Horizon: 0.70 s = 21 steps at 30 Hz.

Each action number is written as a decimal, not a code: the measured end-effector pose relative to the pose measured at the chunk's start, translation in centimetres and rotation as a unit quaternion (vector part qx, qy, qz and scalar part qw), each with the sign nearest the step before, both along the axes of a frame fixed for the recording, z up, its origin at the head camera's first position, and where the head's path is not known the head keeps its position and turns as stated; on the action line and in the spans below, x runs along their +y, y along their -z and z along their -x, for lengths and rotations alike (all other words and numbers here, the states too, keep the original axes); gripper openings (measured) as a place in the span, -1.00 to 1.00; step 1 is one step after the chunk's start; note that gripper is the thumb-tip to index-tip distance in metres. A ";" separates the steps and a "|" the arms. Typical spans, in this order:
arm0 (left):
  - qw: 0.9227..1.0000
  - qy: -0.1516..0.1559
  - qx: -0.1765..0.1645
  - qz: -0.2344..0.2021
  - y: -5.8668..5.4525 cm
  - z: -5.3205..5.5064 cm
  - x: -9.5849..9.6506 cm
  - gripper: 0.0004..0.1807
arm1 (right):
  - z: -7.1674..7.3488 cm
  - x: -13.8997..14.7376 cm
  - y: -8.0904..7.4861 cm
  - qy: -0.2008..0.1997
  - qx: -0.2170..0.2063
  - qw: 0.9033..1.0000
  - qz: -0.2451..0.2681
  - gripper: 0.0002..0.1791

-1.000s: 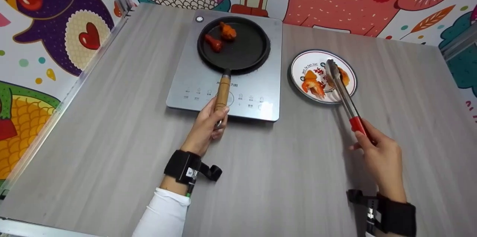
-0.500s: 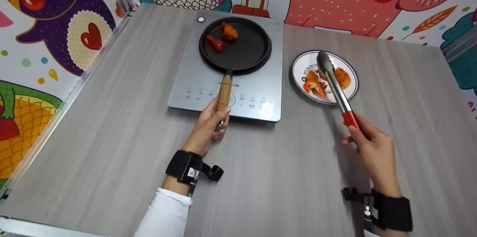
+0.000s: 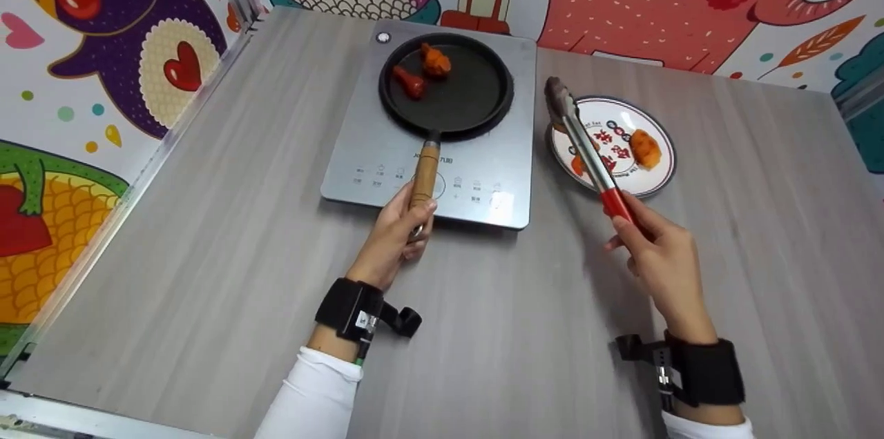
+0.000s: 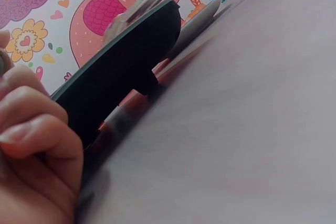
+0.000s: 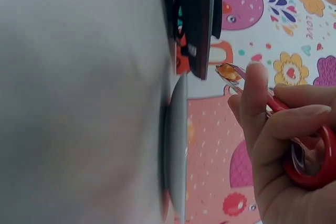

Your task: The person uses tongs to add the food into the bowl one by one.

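Food morsel (image 5: 228, 72) pinched in metal tongs (image 3: 587, 148), between plate (image 3: 652, 123) and frying pan (image 3: 476, 94).
The tongs are gripped by the right hand (image 3: 661, 254); the pan's wooden handle (image 3: 427, 173) is clasped by the left hand (image 3: 389, 240). Plate-to-pan transfer appears to be in hand; next, the morsel should be brought over the pan and released beside the drumstick (image 3: 410, 84).

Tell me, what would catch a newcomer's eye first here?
Probably the bright cartoon mural along the back and left. Next, the black frying pan on the induction cooktop, its handle in the left hand. Right of it, the right hand holds red-handled tongs over the white plate.
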<state>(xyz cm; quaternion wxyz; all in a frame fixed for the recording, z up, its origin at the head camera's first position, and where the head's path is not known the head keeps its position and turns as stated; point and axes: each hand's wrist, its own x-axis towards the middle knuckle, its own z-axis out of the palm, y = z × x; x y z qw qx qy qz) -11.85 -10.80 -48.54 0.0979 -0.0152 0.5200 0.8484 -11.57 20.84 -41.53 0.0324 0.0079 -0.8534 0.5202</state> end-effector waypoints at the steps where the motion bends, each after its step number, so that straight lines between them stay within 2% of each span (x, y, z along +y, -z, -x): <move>1: 1.000 0.000 -0.001 0.002 0.0 0.0 0.0 -0.24 | 0.2 -0.3 -0.1 -0.005 -0.001 1.000 0.002 -0.54; 8: 1.000 0.002 0.000 0.004 -0.1 0.0 0.0 -0.23 | 2.0 -1.4 1.0 -0.028 0.013 1.000 0.005 -0.54; 13: 1.000 -0.001 0.000 -0.001 -0.2 0.0 0.1 -0.22 | 2.5 -2.1 1.5 -0.041 0.015 0.999 0.011 -0.55; 21: 1.000 -0.002 -0.001 0.010 0.1 0.0 0.0 -0.21 | 2.1 -3.6 0.1 -0.051 0.009 0.998 0.045 -0.56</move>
